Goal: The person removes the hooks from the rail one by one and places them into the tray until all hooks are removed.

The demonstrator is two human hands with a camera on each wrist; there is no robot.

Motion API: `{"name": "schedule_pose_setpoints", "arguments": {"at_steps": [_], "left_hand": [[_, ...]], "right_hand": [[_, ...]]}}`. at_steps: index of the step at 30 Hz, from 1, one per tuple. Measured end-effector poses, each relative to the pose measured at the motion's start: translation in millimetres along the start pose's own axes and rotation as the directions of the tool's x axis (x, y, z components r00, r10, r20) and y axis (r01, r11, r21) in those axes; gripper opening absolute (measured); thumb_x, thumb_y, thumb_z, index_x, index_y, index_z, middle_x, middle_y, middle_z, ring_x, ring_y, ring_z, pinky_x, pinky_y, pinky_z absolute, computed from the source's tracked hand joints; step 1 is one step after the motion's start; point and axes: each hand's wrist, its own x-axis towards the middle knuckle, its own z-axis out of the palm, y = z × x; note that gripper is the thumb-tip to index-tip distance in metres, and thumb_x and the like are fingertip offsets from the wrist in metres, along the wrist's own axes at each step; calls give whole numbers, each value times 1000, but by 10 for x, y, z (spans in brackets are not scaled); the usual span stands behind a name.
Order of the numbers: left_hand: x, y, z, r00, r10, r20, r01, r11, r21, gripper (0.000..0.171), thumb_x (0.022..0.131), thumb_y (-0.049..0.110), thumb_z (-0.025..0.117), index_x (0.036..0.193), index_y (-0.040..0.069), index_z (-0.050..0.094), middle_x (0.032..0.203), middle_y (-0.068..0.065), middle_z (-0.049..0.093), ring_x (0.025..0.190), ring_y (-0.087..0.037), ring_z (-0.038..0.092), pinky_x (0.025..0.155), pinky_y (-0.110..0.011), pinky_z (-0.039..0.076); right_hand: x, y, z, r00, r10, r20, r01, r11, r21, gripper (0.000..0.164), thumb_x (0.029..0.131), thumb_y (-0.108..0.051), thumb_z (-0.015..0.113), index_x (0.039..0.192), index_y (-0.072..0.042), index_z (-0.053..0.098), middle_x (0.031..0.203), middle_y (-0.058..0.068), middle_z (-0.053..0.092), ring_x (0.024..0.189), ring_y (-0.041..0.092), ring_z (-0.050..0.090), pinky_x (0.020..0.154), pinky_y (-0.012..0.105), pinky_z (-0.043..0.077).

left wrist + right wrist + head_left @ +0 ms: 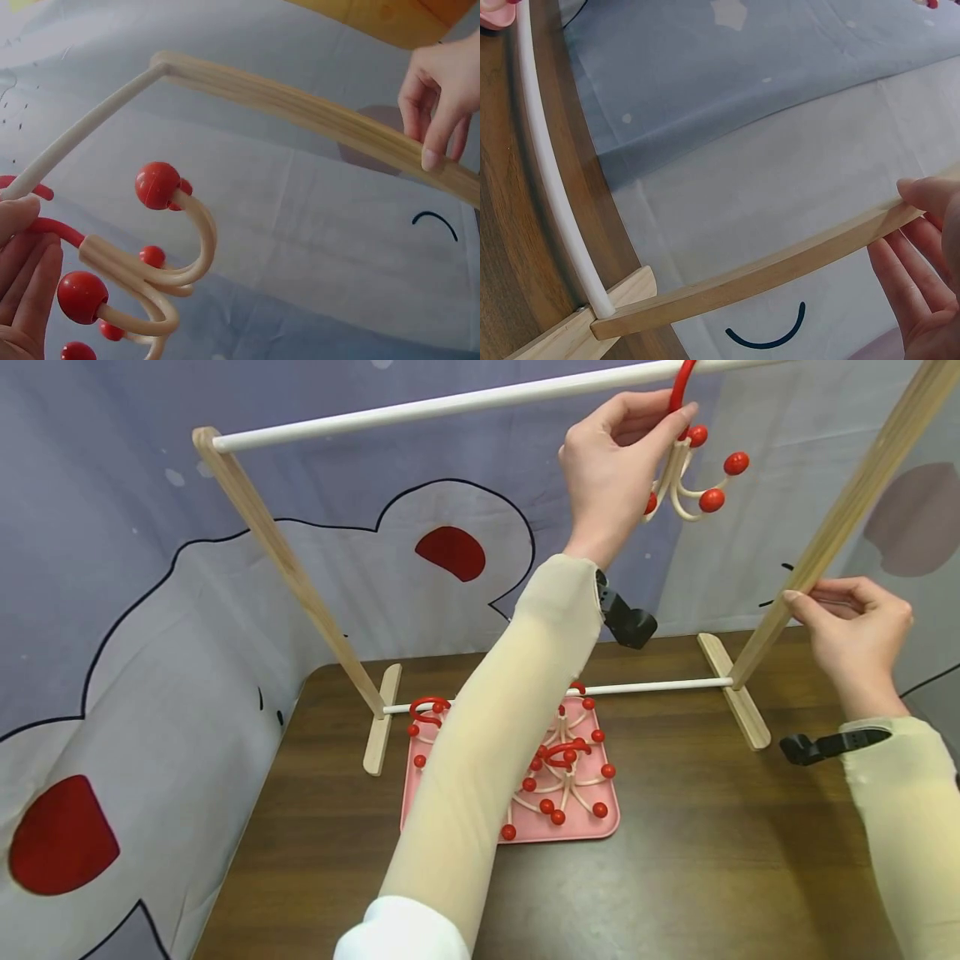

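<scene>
My left hand [611, 472] pinches the red hook [681, 389] of a beige multi-armed hook hanger [678, 472] with red ball tips. In the left wrist view, red shows on both sides of the white top rod [90, 131], so the hook appears to pass over it. The hanger's arms [142, 281] hang below the fingers. My right hand [862, 622] grips the right wooden post [832, 518] of the rack between thumb and fingers. The right wrist view shows the thumb above the post [765, 277] and the other fingers below.
A pink tray [570, 835] with several similar hangers stands on the dark wooden table [675, 877], partly hidden by my left forearm. The rack's left post [300, 585], wooden feet [382, 718] and lower white rod [660, 686] stand behind it. A patterned curtain [225, 618] hangs behind.
</scene>
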Motion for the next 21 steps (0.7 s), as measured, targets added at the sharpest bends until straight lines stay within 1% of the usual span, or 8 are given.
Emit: {"name": "schedule_pose_setpoints", "arguments": {"at_steps": [1,3,6,10,15,18,21], "left_hand": [[2,-6,-11,1000,14,-13,-14,1000,-13,20,87,2,81,105,-2,75,85,-1,75,77,-3,71,76,-14,55],[0,-18,-34,998,47,-32,-47,999,-8,20,87,1,81,105,-2,74,87,-2,76,78,-1,70,78,-13,54],[-8,-11,-72,995,89,-38,-90,996,-21,19,87,1,80,104,-3,74,89,-4,76,80,0,69,80,-14,54],[-27,56,-126,993,109,-37,-110,993,-33,18,87,0,80,103,-4,73,88,-4,76,80,0,69,80,-15,55],[-96,192,-230,990,138,3,-138,990,-29,18,87,-1,79,104,-5,73,88,-4,75,82,-2,69,81,-18,55],[-179,265,-314,987,157,37,-155,986,-68,18,87,-4,79,103,-7,72,86,-6,75,81,-5,71,82,-21,56],[-259,295,-396,986,157,50,-151,984,-94,17,86,-5,79,101,-8,72,85,-5,75,80,-8,72,82,-23,57]], "right_hand": [[-3,-5,1,1000,0,1,0,1000,2,23,85,-14,83,105,-7,76,85,-18,68,76,-5,66,67,6,49],[-11,-14,2,1000,2,3,-2,1000,11,23,85,-13,83,106,-6,75,85,-18,68,76,-5,66,67,6,49],[-21,-25,0,1000,6,7,-6,1000,24,25,84,-13,84,106,-5,75,84,-18,69,76,-5,67,67,6,50],[-19,-23,0,1000,0,14,0,1000,31,26,84,-13,84,107,-4,75,84,-18,69,76,-5,67,67,6,50],[-13,-31,-10,1000,-16,20,15,999,49,28,84,-12,84,108,-1,75,84,-17,70,76,-5,68,68,7,51],[-22,-61,-19,1000,-19,24,17,998,55,29,84,-12,84,109,-1,75,83,-17,70,75,-5,68,68,6,51],[-26,-54,-21,1000,-10,26,9,998,55,28,84,-12,84,109,-1,75,83,-18,69,75,-5,68,67,6,51]]}}
